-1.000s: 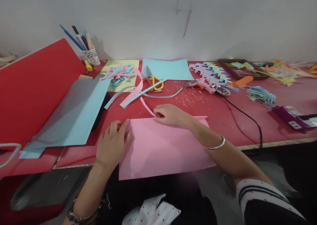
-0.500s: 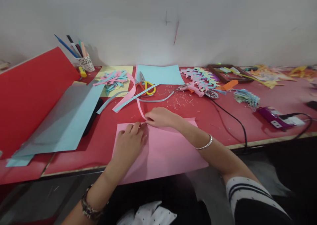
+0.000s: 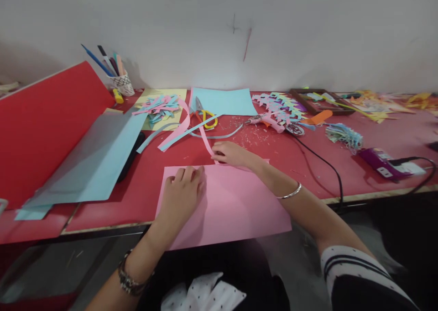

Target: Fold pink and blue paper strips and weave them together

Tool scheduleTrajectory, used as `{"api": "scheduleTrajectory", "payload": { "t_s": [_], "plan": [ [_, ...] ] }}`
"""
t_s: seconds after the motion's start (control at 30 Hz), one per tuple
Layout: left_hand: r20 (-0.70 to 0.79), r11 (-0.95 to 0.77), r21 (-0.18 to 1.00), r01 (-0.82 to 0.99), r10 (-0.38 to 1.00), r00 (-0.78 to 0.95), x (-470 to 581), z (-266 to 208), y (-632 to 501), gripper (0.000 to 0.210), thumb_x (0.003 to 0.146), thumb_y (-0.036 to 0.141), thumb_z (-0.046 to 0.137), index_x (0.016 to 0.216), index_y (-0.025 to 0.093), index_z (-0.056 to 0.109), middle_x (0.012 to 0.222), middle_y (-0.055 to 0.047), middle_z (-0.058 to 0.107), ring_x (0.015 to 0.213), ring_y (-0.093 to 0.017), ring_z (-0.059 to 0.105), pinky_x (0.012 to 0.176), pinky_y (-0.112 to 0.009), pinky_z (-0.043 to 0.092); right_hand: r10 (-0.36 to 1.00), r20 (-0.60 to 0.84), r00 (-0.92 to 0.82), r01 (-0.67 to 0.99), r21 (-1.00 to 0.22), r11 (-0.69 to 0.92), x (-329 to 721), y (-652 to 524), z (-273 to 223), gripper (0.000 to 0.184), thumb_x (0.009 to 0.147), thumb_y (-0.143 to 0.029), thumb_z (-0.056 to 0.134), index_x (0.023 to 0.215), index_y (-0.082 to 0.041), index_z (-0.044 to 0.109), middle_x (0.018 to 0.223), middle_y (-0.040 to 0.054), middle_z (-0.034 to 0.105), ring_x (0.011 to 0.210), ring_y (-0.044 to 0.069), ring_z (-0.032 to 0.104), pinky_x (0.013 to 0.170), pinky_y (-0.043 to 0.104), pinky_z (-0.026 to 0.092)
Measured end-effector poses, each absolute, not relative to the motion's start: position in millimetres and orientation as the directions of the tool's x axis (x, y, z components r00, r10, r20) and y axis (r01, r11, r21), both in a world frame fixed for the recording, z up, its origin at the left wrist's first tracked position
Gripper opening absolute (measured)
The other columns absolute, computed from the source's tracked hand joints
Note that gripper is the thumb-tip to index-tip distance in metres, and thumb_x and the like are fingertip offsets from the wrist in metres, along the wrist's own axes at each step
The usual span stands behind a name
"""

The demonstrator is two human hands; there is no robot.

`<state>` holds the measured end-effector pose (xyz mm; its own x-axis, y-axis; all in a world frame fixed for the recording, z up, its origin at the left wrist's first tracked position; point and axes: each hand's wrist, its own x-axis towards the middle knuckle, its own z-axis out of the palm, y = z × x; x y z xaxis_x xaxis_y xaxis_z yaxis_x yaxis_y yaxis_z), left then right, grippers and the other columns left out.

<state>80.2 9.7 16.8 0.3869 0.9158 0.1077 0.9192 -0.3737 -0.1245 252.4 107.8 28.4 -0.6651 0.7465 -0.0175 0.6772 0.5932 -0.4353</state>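
Note:
A pink paper sheet [image 3: 236, 206] lies at the table's front, its near edge overhanging. My left hand [image 3: 183, 190] rests on the sheet's left part, fingers slightly bent and spread, tips at its far edge. My right hand [image 3: 229, 153] pinches a narrow pink paper strip [image 3: 205, 142] just beyond that edge. The strip curves from my fingers toward the scissors [image 3: 207, 118], which have yellow and orange handles. Where the strip meets the sheet is hidden under my right hand. Blue and pink loose strips [image 3: 186, 134] lie beyond, left of the scissors.
Cut paper pieces [image 3: 159, 108] are heaped on a yellow sheet. A blue sheet [image 3: 226, 101] lies by the wall. To the right are a pink glue gun [image 3: 268, 121], its black cable, and a purple power box [image 3: 383, 162]. Leaning red board [image 3: 54, 123] and pen cup [image 3: 123, 83] stand left.
My right hand has moved rightward along the sheet's far edge, away from my left hand, drawing the pink strip's near end with it. The left hand stays on the sheet. The view has shifted slightly.

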Motion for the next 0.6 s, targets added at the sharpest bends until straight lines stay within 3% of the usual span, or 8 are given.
{"api": "scheduleTrajectory", "payload": {
  "t_s": [0.2,0.4,0.6],
  "plan": [
    [0.116,-0.378,-0.115,0.919,0.913,0.391,81.3,18.8,9.4,0.039,0.087,0.028,0.029,0.123,0.022,0.044,0.099,-0.01,0.056,0.091,-0.023,0.051,0.067,-0.034,0.043,0.793,0.007,-0.609,0.727,-0.395,0.562,253.0,91.3,35.0,0.028,0.079,-0.038,0.044,0.062,-0.016,0.044,0.068,-0.0013,0.043,0.058,0.008,0.035,0.055,0.022,0.024],
    [0.113,-0.367,-0.114,0.923,0.919,0.379,82.9,19.2,8.9,0.04,0.087,0.027,0.03,0.124,0.023,0.044,0.1,-0.009,0.056,0.091,-0.024,0.051,0.064,-0.034,0.043,0.733,-0.007,-0.681,0.683,-0.367,0.631,252.9,86.9,33.6,0.025,0.082,-0.023,0.036,0.058,-0.016,0.04,0.066,-0.0002,0.043,0.06,0.009,0.036,0.056,0.023,0.023],
    [0.133,-0.375,-0.097,0.922,0.913,0.385,80.7,17.0,9.3,0.039,0.087,0.028,0.031,0.122,0.023,0.046,0.1,-0.009,0.057,0.09,-0.024,0.052,0.065,-0.034,0.043,0.732,-0.044,-0.679,0.695,-0.36,0.623,257.7,97.3,30.4,0.025,0.082,-0.025,0.038,0.059,-0.016,0.04,0.065,-0.0005,0.045,0.06,0.009,0.036,0.057,0.023,0.024]
  ]
}}
